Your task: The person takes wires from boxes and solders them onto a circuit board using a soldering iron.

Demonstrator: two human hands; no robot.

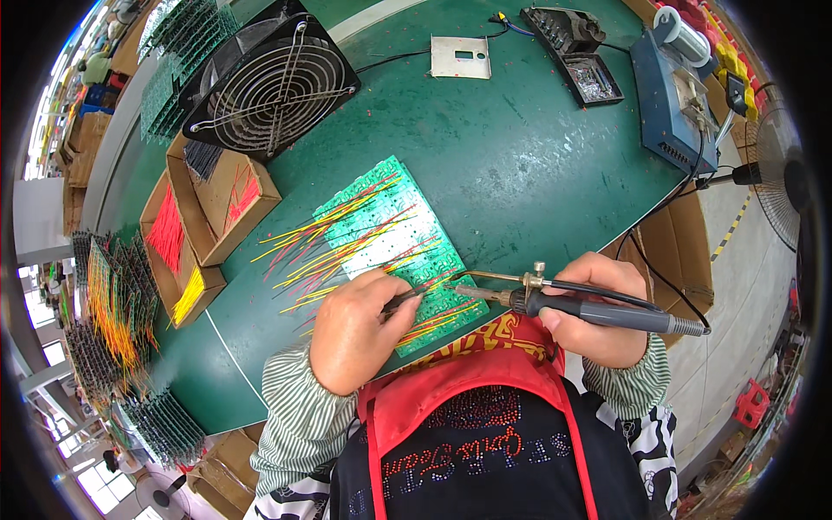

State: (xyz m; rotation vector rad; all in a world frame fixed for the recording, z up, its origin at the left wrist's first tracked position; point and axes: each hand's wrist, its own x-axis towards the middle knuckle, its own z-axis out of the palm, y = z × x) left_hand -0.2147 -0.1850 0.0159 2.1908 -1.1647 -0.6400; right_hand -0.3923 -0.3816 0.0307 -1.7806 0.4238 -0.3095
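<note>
A green circuit board (381, 238) lies on the table in front of me, with rows of red, yellow and black wires (334, 256) across it, their free ends sticking out to the left. My left hand (360, 321) is closed over the board's near left part, pinching a thin dark piece (401, 300) whose kind I cannot make out. Gripped in my right hand (602, 303) is a soldering iron (598, 310) with a thin brass feed tube (494, 276) above its shaft. Its tip reaches the board close to my left fingertips.
Cardboard trays (212, 251) with red, yellow and dark wires stand left, beside wired boards (121, 295). A black box fan (273, 82) sits behind. Farther off are a white plate (460, 57), a black parts tray (589, 78) and a blue soldering station (667, 104) with a solder spool (680, 39).
</note>
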